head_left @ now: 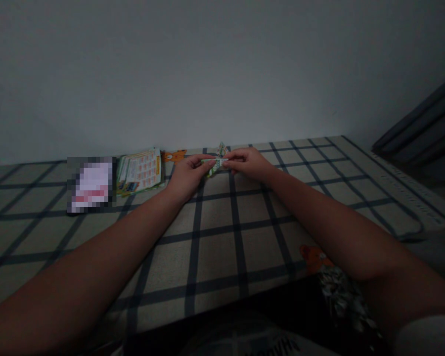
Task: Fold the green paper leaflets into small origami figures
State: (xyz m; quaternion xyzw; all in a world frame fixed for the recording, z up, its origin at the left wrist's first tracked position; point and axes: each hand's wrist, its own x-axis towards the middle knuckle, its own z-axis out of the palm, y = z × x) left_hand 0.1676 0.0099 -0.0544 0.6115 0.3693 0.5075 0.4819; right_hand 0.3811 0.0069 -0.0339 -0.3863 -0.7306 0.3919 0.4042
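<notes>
Both my arms stretch forward over a checked bedsheet [215,227]. My left hand [187,174] and my right hand [249,163] meet near the wall and pinch a small folded piece of printed paper [217,160] between their fingertips. The paper is green and white, with a point sticking up above the fingers. Each hand is closed on one end of it, a little above the sheet.
A printed leaflet [139,171] lies flat on the sheet left of my hands, beside a blurred-out rectangle [91,184]. A plain wall [222,74] rises just behind. A dark patterned object [341,291] lies near my right elbow. The room is dim.
</notes>
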